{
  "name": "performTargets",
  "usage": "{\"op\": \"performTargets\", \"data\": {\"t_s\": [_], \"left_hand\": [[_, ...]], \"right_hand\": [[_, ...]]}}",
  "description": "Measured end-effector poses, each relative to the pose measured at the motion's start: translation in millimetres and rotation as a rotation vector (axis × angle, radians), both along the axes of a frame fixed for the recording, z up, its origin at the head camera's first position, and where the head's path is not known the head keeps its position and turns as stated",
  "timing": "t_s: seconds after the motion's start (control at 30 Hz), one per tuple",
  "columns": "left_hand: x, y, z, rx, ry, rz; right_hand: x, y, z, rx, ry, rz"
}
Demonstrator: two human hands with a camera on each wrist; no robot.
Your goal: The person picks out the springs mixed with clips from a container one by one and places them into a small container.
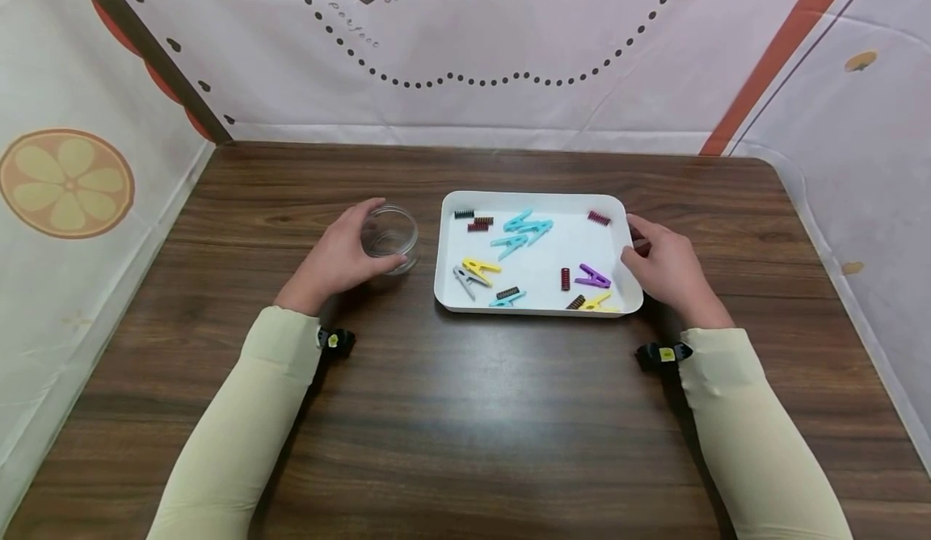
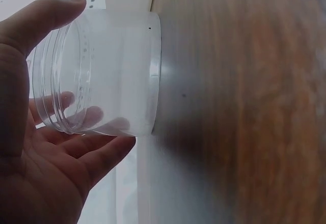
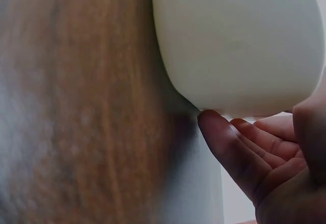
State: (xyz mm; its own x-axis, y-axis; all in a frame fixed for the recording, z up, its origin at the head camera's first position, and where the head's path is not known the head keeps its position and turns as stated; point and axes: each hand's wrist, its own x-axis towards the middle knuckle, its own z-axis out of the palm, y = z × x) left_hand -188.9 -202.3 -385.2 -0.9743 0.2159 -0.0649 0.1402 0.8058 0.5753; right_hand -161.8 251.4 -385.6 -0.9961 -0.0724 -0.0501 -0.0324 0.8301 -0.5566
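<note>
Right hand grips white tray by its edge — brown table alongside.

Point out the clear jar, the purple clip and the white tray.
Clear jar (image 2: 119, 68), left wrist view: its side wall.
Purple clip (image 1: 600, 280), head view: its body.
White tray (image 1: 532, 275), head view: its bare floor.

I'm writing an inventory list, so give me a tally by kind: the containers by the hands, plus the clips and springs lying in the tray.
Clear jar: 1
White tray: 1
Clips: 8
Springs: 7
Total: 17
</note>
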Motion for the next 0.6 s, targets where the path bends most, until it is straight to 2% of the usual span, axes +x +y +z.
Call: {"op": "performTargets", "data": {"t_s": [0.33, 0.6], "left_hand": [[-0.1, 0.9, -0.6, 0.031, -0.012, 0.014], [-1.6, -5.8, -9.6, 0.223, -0.097, 0.064]], "right_hand": [[-0.4, -0.5, 0.8, -0.016, -0.035, -0.017], [-0.3, 0.9, -0.4, -0.026, -0.029, -0.022]]}}
